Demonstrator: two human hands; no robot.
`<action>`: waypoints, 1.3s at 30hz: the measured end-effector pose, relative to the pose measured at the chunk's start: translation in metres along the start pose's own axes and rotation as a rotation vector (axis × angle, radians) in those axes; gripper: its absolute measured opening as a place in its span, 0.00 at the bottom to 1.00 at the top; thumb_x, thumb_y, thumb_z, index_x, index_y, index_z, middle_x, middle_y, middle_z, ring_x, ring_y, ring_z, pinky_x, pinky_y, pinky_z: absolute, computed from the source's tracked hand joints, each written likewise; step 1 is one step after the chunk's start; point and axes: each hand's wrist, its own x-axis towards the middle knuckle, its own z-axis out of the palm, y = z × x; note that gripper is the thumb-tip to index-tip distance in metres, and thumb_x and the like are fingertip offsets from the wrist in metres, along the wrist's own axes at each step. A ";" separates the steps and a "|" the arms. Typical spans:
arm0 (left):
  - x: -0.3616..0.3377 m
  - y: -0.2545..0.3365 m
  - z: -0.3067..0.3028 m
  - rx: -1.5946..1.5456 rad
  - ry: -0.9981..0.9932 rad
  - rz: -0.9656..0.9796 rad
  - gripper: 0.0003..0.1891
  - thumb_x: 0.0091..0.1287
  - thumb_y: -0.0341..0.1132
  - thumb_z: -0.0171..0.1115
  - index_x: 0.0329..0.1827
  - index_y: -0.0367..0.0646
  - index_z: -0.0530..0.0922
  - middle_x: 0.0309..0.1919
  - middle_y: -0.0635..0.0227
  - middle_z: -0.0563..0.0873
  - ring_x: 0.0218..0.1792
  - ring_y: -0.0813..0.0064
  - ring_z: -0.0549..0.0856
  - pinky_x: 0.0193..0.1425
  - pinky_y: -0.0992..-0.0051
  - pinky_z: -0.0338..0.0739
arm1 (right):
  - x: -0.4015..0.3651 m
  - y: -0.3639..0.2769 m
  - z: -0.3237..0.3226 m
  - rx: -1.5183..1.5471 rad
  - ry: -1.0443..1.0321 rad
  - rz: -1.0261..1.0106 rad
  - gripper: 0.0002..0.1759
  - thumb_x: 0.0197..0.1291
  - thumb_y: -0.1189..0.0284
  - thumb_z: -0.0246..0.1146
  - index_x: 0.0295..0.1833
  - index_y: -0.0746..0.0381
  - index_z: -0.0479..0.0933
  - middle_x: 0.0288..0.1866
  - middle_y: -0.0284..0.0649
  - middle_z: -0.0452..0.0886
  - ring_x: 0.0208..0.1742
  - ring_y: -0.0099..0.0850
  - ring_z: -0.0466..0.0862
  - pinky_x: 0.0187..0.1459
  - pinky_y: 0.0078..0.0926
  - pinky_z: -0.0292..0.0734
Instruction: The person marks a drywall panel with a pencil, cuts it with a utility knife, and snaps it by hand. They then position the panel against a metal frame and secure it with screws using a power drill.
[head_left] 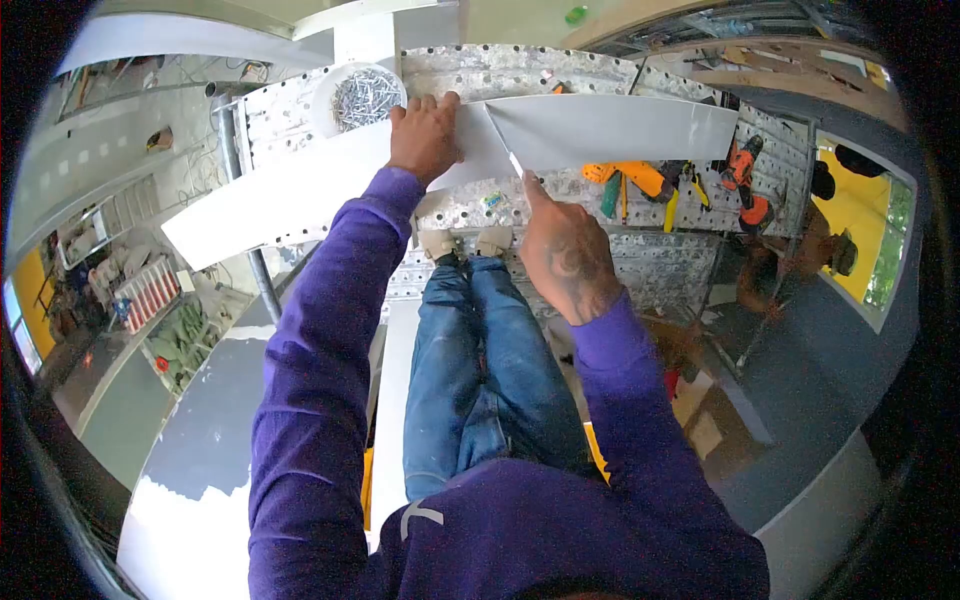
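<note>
A long white board strip (pixel 590 132), which looks like plasterboard, lies across a perforated metal scaffold platform. My left hand (pixel 427 138) presses on its middle, fingers bent toward the far edge, holding it. Just right of that, my right hand (pixel 568 245) closes around a slim utility knife (pixel 515 160); most of its handle is hidden in the fist. The knife's tip end points away from me onto the strip, where a thin dark line runs to near the far edge. Beyond my left hand stands a white bucket (pixel 322 103) of screws (pixel 367 98).
On the platform (pixel 440 65), at the right, lie a yellow-orange tool (pixel 628 178), green- and yellow-handled tools, and an orange-black power tool (pixel 742 170). My shoes (pixel 438 243) stand at its near side. A metal pole (pixel 262 285) rises at left. Another person (pixel 790 265) is below right.
</note>
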 end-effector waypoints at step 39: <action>-0.145 -0.364 -0.057 0.042 0.037 -0.247 0.23 0.66 0.44 0.66 0.65 0.54 0.77 0.60 0.55 0.83 0.64 0.52 0.78 0.70 0.46 0.65 | -0.018 -0.184 0.097 0.199 0.049 -0.236 0.30 0.70 0.75 0.54 0.77 0.57 0.62 0.35 0.56 0.83 0.37 0.51 0.87 0.39 0.46 0.83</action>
